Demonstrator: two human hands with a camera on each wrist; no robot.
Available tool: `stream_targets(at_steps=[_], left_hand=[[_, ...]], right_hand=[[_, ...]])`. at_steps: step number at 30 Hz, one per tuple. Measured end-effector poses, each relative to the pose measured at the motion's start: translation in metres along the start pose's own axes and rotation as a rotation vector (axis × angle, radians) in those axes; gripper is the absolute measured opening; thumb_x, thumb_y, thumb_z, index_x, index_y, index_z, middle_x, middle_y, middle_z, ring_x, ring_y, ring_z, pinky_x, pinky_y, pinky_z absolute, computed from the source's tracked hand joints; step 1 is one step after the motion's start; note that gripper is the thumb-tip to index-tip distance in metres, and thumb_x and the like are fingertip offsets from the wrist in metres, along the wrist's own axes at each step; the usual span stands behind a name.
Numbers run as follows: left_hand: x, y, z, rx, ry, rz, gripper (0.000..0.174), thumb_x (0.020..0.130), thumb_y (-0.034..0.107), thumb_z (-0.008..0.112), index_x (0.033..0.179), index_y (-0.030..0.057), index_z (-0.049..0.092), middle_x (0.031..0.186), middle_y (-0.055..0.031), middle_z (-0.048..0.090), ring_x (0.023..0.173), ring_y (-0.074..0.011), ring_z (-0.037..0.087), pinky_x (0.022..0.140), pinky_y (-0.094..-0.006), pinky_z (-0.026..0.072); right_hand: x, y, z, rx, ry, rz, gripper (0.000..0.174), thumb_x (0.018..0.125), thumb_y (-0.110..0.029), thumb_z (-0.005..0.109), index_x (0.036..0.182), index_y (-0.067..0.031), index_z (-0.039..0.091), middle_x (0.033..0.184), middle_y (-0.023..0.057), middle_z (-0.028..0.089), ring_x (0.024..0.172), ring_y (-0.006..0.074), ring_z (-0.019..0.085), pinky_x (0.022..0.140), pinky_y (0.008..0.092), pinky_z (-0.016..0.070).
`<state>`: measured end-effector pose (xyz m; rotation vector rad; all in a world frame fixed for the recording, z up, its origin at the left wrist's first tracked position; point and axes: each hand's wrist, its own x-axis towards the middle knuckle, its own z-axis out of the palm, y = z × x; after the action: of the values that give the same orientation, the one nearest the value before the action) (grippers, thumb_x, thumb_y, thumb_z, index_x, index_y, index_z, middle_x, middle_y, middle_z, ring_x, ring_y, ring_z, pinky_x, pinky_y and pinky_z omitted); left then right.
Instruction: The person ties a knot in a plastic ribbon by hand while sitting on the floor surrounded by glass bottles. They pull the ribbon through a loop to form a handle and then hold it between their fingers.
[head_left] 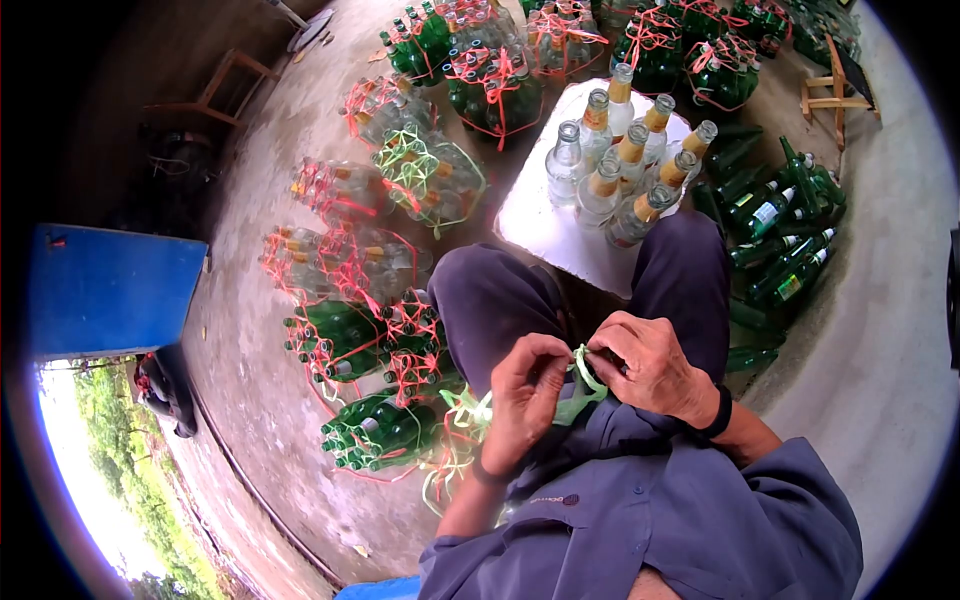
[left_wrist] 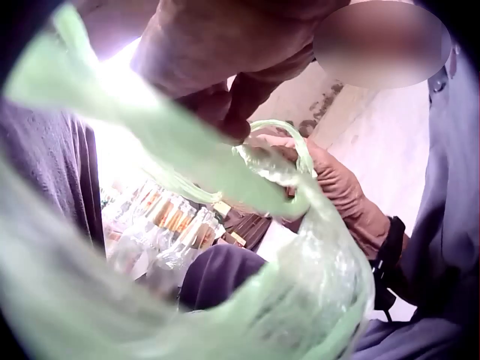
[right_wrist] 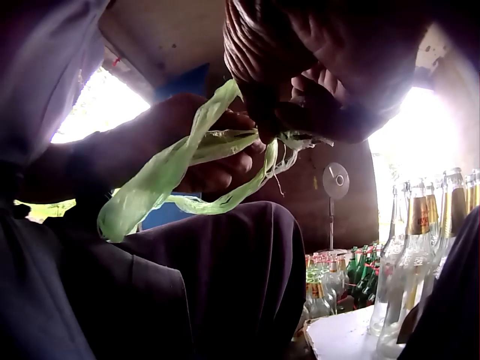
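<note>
A pale green plastic strip (head_left: 580,396) lies over the person's lap, with a knotted part between both hands. The left hand (head_left: 528,392) pinches it between thumb and fingers; the right hand (head_left: 648,366) pinches the same part from the other side, the fingertips of both nearly meeting. In the left wrist view the strip (left_wrist: 322,277) hangs wide and loose in front, with the right hand (left_wrist: 341,191) behind it. The right wrist view has the strip (right_wrist: 161,176) looping down from the fingers of the left hand (right_wrist: 214,169), beneath the right hand (right_wrist: 300,67).
Several clear bottles (head_left: 604,185) stand on a white board (head_left: 532,213) beyond the knees. Bundles of bottles tied with red strips (head_left: 500,92) cover the floor ahead and to the left. Loose green bottles (head_left: 768,214) lie at the right, near a wooden stool (head_left: 836,92).
</note>
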<state>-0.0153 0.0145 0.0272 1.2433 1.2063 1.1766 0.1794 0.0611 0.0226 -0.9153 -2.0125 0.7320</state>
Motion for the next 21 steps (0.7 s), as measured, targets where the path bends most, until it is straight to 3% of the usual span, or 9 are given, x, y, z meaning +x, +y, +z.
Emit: stream_targets(at_steps=[4, 5, 11, 15, 17, 21], left_hand=[[-0.003, 0.002, 0.005, 0.121, -0.014, -0.020, 0.011, 0.095, -0.005, 0.067, 0.105, -0.0016, 0.064, 0.093, -0.0049, 0.064, 0.079, -0.0097, 0.058, 0.071, -0.0251, 0.0487], [-0.003, -0.002, 0.005, 0.124, -0.007, 0.007, 0.012, 0.094, 0.000, 0.070, 0.105, -0.0016, 0.064, 0.092, -0.0050, 0.064, 0.077, -0.0102, 0.058, 0.067, -0.0248, 0.0479], [-0.008, -0.005, 0.009, 0.100, 0.057, -0.042, 0.022, 0.093, 0.012, 0.077, 0.105, -0.0011, 0.064, 0.092, -0.0053, 0.064, 0.078, -0.0098, 0.059, 0.068, -0.0249, 0.0480], [-0.008, -0.007, 0.010, 0.140, 0.061, -0.062, 0.021, 0.093, 0.010, 0.077, 0.105, -0.0009, 0.064, 0.092, -0.0045, 0.065, 0.079, -0.0094, 0.060, 0.070, -0.0252, 0.0490], [-0.010, -0.010, 0.010, -0.056, 0.057, -0.187, 0.015, 0.094, 0.002, 0.070, 0.106, -0.0008, 0.062, 0.091, -0.0032, 0.065, 0.080, -0.0086, 0.060, 0.073, -0.0249, 0.0496], [-0.011, -0.010, 0.006, -0.068, 0.040, -0.246, 0.014, 0.093, -0.005, 0.060, 0.107, -0.0013, 0.061, 0.092, -0.0032, 0.064, 0.081, -0.0083, 0.061, 0.076, -0.0245, 0.0503]], right_hand=[[0.000, -0.001, 0.002, -0.020, -0.014, -0.005, 0.025, 0.076, 0.001, 0.080, 0.091, -0.0050, 0.061, 0.080, 0.0091, 0.059, 0.063, 0.0311, 0.063, 0.053, 0.0392, 0.0499], [0.000, -0.003, 0.002, -0.052, -0.021, -0.007, 0.024, 0.076, 0.001, 0.080, 0.090, -0.0051, 0.061, 0.080, 0.0089, 0.058, 0.064, 0.0306, 0.063, 0.053, 0.0393, 0.0502], [0.000, -0.002, 0.004, -0.122, -0.046, -0.060, 0.025, 0.073, 0.001, 0.080, 0.090, -0.0043, 0.063, 0.083, 0.0091, 0.060, 0.068, 0.0287, 0.065, 0.056, 0.0380, 0.0522], [0.000, -0.001, 0.006, -0.114, -0.064, -0.071, 0.028, 0.071, 0.003, 0.082, 0.092, -0.0033, 0.064, 0.085, 0.0097, 0.062, 0.071, 0.0286, 0.067, 0.057, 0.0370, 0.0538], [0.000, -0.001, 0.005, -0.121, -0.072, -0.074, 0.028, 0.071, 0.003, 0.082, 0.092, -0.0031, 0.064, 0.085, 0.0097, 0.062, 0.071, 0.0286, 0.067, 0.057, 0.0372, 0.0538], [0.000, -0.001, 0.007, -0.136, -0.083, -0.091, 0.027, 0.073, 0.003, 0.081, 0.093, -0.0027, 0.064, 0.086, 0.0097, 0.063, 0.071, 0.0285, 0.068, 0.057, 0.0371, 0.0539]])
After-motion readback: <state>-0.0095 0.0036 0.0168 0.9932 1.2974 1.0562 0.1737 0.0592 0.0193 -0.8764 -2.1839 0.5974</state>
